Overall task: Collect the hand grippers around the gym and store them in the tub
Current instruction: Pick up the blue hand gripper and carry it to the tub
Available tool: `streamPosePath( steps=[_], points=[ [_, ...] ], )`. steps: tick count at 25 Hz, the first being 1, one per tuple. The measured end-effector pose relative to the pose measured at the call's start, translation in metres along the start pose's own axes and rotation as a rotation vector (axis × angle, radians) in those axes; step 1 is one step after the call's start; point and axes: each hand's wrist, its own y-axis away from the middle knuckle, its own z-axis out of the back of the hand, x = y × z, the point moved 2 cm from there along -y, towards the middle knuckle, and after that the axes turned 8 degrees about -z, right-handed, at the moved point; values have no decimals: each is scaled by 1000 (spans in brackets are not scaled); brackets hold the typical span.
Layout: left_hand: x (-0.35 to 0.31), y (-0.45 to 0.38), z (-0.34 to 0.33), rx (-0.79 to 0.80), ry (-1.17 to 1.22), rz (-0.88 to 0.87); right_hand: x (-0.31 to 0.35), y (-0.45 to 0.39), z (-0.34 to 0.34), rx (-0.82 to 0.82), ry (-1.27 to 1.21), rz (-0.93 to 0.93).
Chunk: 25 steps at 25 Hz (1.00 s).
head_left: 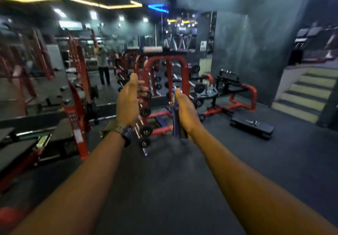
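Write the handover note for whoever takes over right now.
Right hand: closed on a blue-handled hand gripper with a coil spring, held upright.
Left hand: open, palm inward, holding nothing; dark wristwatch on the wrist.
Ahead: red barbell rack on dark rubber flooring.
Done: one gripper picked up.
Left: no tub in view; find it, store the gripper, look for others.

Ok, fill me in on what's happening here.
A person is walking through a gym with both arms out in front. The right hand has its grip closed on a blue hand gripper with a coil spring on top. The left hand, with a wristwatch on that arm, is open and empty. A red barbell rack stands ahead. No tub is in view, so the gripper is not yet stored.
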Motion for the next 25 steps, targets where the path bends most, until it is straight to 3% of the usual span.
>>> streamPosePath(
  steps=[15,25],
  points=[
    [-86,3,115,-155,-155,-89,80,23,-124,202,-122,119],
    [-209,133,224,-588,-551,-152,118,138,-233,719,-326,150]
  ],
)
